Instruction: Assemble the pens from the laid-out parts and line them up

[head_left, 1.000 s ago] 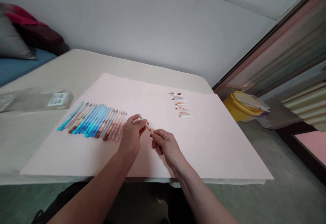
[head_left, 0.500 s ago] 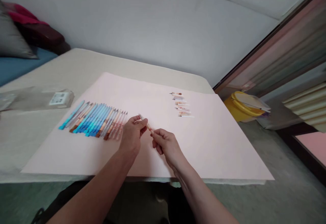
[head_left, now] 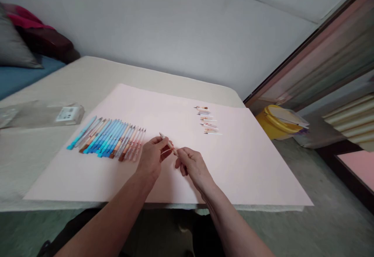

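Observation:
Between my two hands is a slim, pale pen (head_left: pixel 170 145), tilted with its tip end up and to the left. My left hand (head_left: pixel 152 152) pinches it near the tip end, thumb on top. At the other end, the fingers of my right hand (head_left: pixel 189 161) are closed on it. A row of pens (head_left: pixel 112 136) in blue, brown and pinkish tones lies side by side just left of my left hand. Farther off to the right, several short pen parts and thin refills (head_left: pixel 209 120) lie in a column.
A large pale pink sheet (head_left: pixel 248 171) covers the front of the cloth-topped table (head_left: pixel 99 68). On the left lies a clear plastic bag with a white label (head_left: pixel 67 113). A yellow bucket (head_left: pixel 267 122) stands on the floor at right. A wall rises behind the table.
The pen has turned slightly in my fingers, and more of its tip end shows past my left thumb. My left fingers have shifted a little; the row and the column are unchanged.

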